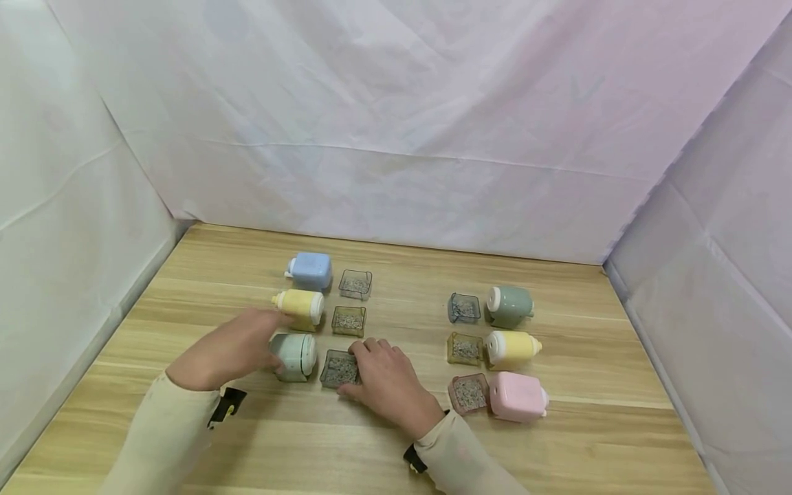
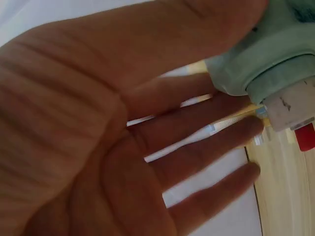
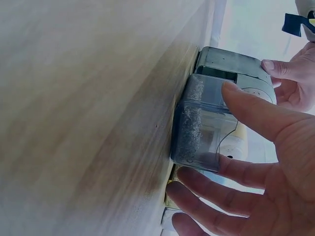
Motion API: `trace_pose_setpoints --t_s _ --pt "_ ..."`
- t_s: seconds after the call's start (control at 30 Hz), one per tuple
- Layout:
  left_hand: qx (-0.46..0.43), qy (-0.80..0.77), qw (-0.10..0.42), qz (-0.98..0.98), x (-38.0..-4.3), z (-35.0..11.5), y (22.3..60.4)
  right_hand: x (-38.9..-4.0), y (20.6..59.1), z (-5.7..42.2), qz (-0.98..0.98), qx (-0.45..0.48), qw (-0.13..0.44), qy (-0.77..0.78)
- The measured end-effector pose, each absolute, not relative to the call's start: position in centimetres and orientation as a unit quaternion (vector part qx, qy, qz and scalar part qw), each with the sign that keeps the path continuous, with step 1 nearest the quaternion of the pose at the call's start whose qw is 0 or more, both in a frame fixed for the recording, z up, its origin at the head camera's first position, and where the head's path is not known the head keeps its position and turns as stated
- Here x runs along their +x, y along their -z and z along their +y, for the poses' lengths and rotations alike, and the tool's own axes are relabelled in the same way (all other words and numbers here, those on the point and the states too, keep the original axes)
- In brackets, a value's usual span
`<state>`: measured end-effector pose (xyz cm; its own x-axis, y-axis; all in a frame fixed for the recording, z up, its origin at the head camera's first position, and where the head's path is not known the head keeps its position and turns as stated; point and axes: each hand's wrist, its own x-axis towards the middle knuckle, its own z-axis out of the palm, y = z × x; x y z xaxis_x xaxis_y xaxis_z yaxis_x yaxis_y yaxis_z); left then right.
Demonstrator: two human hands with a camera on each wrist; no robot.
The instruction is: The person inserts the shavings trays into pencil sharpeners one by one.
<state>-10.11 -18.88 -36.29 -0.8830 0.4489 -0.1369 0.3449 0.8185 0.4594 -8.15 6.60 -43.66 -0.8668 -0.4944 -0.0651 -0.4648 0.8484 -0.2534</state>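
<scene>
Near the front left of the table is a pale green pencil sharpener body [image 1: 292,356], its round face turned to the right. My left hand [image 1: 238,347] holds it from the left, thumb on the near side and fingers toward the far side. The left wrist view shows the other fingers fairly straight beside the green body [image 2: 273,56]. Right beside it, a clear grey drawer [image 1: 335,371] holds grey shavings. My right hand [image 1: 392,385] grips this drawer between thumb and fingers. In the right wrist view the drawer [image 3: 202,130] stands close against the green body [image 3: 229,64].
Behind on the left are a yellow sharpener [image 1: 301,307] and a blue sharpener [image 1: 312,270], with drawers [image 1: 349,321] beside them. To the right stand green [image 1: 512,306], yellow [image 1: 512,349] and pink [image 1: 515,397] sharpeners with their drawers. White cloth walls [image 1: 396,185] border the table.
</scene>
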Motion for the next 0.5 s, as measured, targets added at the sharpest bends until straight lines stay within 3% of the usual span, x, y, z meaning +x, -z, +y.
trace_pose_setpoints --t_s 0.5 --pt "0.228 -0.2 0.137 0.943 -10.65 -18.52 36.28 -8.45 43.65 6.34 0.959 -0.252 0.06 0.115"
